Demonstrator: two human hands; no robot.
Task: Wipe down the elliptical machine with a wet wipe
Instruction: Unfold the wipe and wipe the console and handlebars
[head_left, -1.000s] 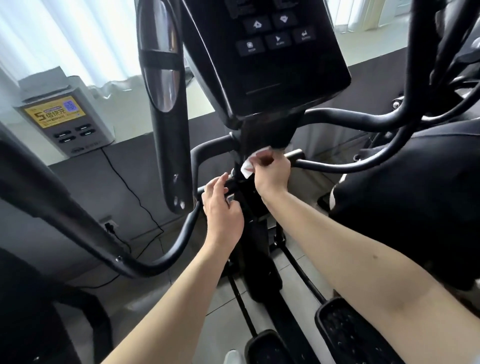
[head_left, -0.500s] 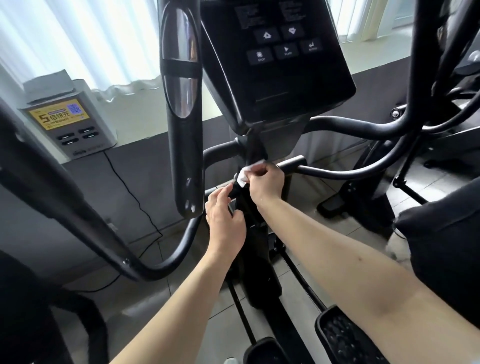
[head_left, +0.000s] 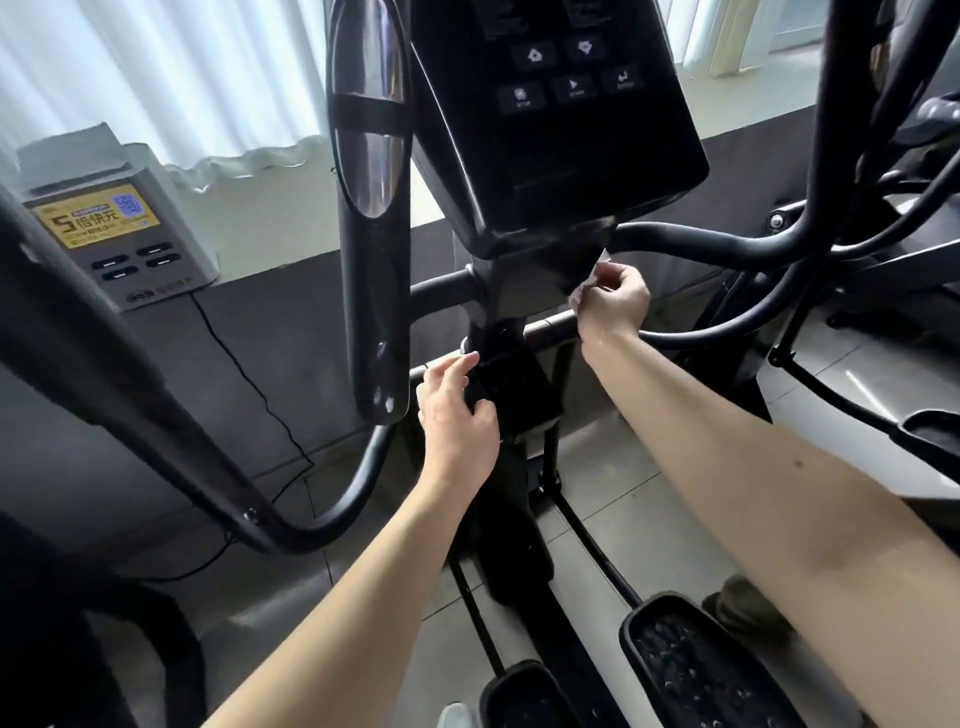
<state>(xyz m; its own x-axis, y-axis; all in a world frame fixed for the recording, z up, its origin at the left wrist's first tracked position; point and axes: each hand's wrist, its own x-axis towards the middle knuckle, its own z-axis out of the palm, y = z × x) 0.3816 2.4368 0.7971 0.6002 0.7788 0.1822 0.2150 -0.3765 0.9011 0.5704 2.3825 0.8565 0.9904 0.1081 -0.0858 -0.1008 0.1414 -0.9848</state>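
A black elliptical machine fills the view, its console (head_left: 561, 124) at top centre above a central column (head_left: 514, 384). My right hand (head_left: 613, 301) grips a small white wet wipe (head_left: 584, 288) against the right side of the column's neck, just under the console. My left hand (head_left: 454, 410) rests lower on the column's left side with fingers loosely bent, touching a short cross bar there. Most of the wipe is hidden in my right fist.
A tall black and chrome handlebar (head_left: 371, 208) stands left of the console. Curved black arms (head_left: 727, 244) run off to the right. Two pedals (head_left: 696, 670) lie below. A grey charging box (head_left: 111, 223) sits on the window ledge at left, its cable hanging down.
My right hand has moved with the wipe up and to the right, from the front of the column to its right side under the console. My left hand stays on the column's left side.
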